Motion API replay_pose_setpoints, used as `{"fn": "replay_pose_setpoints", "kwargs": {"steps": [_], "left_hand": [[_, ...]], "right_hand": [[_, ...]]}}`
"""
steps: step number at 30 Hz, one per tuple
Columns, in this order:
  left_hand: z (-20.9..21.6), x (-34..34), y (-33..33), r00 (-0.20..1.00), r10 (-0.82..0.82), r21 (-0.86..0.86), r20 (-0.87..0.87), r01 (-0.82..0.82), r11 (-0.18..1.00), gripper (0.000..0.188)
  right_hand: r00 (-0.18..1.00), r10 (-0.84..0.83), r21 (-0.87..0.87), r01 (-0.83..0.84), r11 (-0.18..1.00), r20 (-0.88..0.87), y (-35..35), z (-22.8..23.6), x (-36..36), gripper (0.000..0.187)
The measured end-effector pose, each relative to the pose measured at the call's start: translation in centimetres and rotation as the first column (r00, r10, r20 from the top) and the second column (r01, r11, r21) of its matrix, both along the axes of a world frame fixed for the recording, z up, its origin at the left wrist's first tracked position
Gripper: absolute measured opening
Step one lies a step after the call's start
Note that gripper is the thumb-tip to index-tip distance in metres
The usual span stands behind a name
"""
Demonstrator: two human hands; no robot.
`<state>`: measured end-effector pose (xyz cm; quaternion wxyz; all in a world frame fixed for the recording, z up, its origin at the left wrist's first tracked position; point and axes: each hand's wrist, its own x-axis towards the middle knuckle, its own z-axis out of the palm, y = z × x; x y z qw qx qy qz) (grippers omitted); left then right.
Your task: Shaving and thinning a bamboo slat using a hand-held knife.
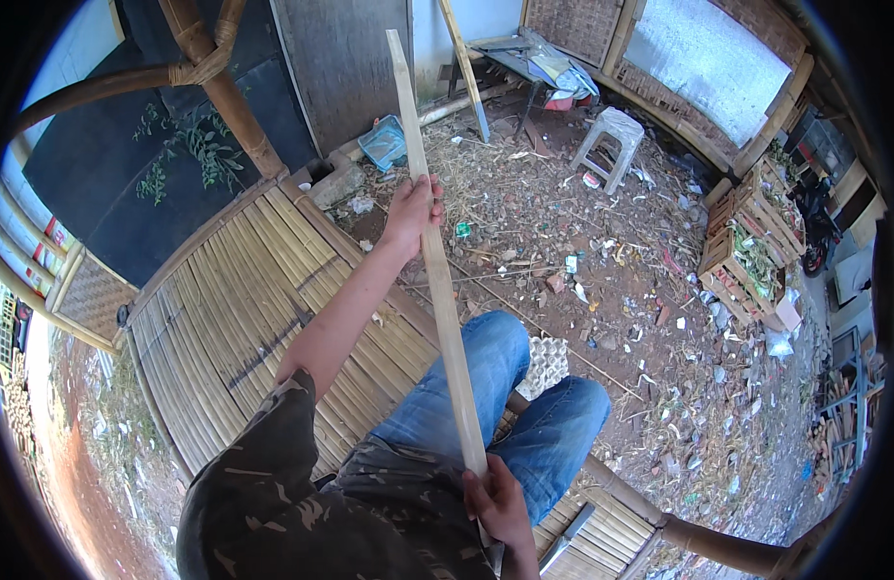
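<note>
A long, pale wooden slat (pixel 442 290) slants up and away from my lap, its far end cut to a narrow tip. Partway along its upper half, my left hand (pixel 413 215) is closed round it, fingers wrapping over the right edge. Near my waist, my right hand (pixel 500 503) grips the lower end with the thumb on top. What lies under the right palm is hidden. A knife (pixel 568 535) rests on the bamboo bench (pixel 244 280), just right of my right hand.
I sit on the bench, knees toward a littered dirt floor (pixel 601 271). An egg tray (pixel 546 367) shows between my knees. Beyond are a blue plastic basket (pixel 383 143), a pale stool (pixel 611 145) and wooden crates (pixel 742 261). A bamboo post (pixel 224 87) rises at the bench's far left corner.
</note>
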<state>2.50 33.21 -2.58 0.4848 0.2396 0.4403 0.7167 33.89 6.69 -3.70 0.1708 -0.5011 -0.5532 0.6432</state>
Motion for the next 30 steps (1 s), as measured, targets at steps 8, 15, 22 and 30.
{"fn": "replay_pose_setpoints", "kwargs": {"steps": [8,15,22,30], "left_hand": [[1.6,-1.6,0.9,0.993,0.014,0.157,0.117,-0.032,0.987,0.021],[3.4,-3.7,1.0,0.984,0.050,0.251,0.170,-0.093,0.964,0.023],[4.5,-5.8,0.1,0.979,0.128,0.293,0.157,-0.170,0.941,0.028],[7.3,-6.8,-4.1,0.975,0.185,0.295,0.122,-0.214,0.931,0.025]], "right_hand": [[0.964,-0.041,0.319,-0.046,0.947,0.261,-1.3,-3.8,7.2,0.022],[0.858,-0.141,0.231,0.026,0.973,0.494,-0.9,-5.0,12.6,0.033],[0.673,-0.243,0.238,0.102,0.966,0.699,-0.1,-4.5,16.8,0.055],[0.629,-0.393,0.366,0.180,0.913,0.671,-0.5,-9.8,24.6,0.057]]}}
